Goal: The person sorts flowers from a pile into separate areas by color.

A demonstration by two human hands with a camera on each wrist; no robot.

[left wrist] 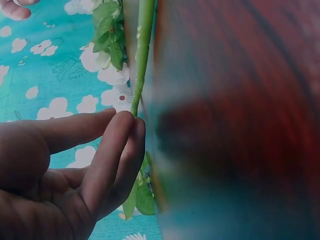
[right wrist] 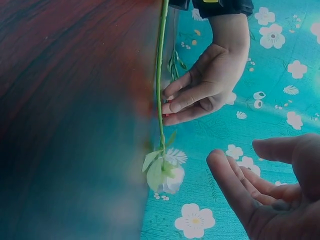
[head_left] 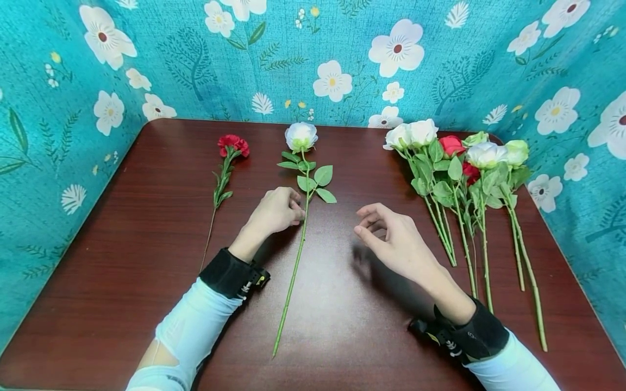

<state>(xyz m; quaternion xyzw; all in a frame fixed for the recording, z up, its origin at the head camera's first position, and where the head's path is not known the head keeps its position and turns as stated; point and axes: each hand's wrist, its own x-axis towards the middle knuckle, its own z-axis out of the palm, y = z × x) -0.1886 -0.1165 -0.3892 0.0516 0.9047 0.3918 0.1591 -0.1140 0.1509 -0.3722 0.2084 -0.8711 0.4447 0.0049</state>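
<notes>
No readable text, label, brand, number or sign appeared in any view. The black wrist straps (head_left: pixel 233 275) carried small yellow and white marks, too small to make out as letters.

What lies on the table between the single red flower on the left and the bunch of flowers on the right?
In the head view, the white rose on its long stem, the left hand touching that stem, and the right hand, held open above the table.
</notes>
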